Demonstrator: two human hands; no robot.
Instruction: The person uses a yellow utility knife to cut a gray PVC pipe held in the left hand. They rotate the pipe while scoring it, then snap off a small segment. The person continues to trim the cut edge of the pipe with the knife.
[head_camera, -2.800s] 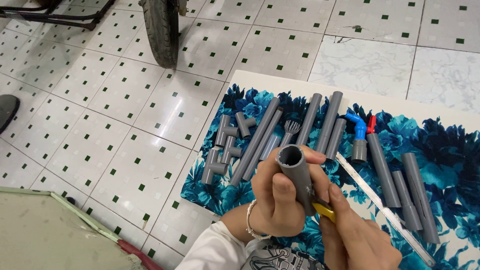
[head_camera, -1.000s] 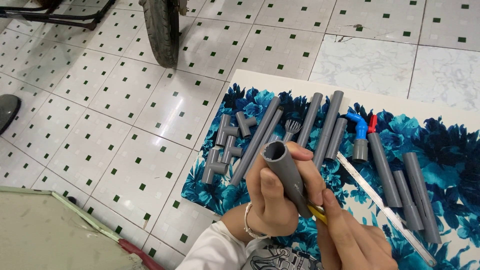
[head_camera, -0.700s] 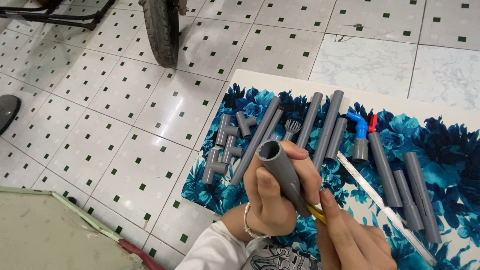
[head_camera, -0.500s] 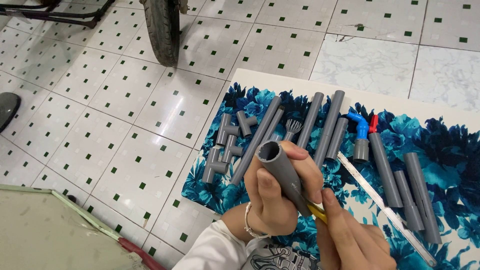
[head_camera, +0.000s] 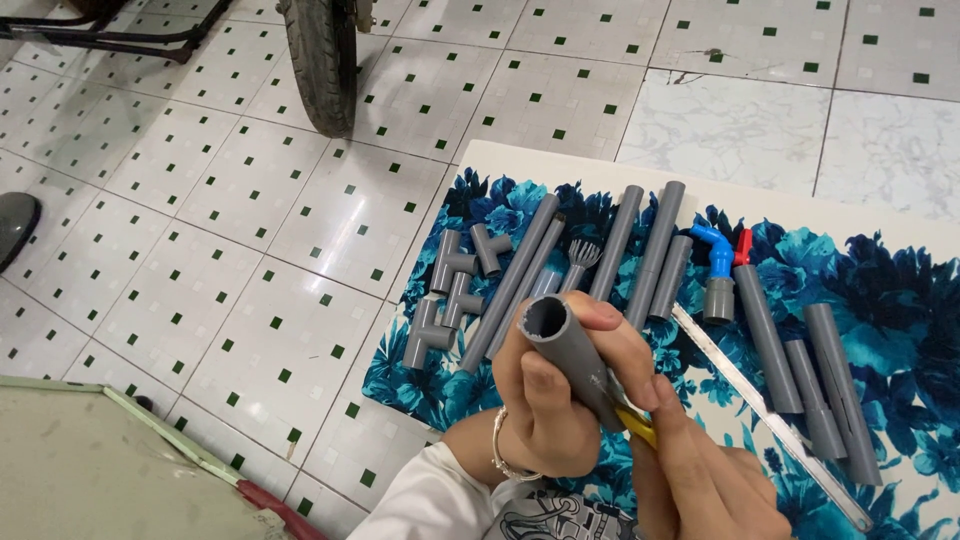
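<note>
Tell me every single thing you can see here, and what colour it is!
held pipe: one, grey, in the left hand
yellow tool: one, partly hidden between the hands
long pipes: several, grey, on the mat
tee fittings: about four, grey, mat's left part
blue tap fitting: one, blue with red handle
ruler: one, white, on the mat
flowered mat: one, blue
tyre: one, black, on the tiled floor
left hand: grips pipe
right hand: holds yellow tool

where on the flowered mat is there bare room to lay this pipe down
Bare mat shows at the right end, beyond the outermost grey pipe, and along the near left edge below the tee fittings. The middle is crowded: long pipes, the blue valve and a ruler lie close together. The tiled floor is open.
</note>
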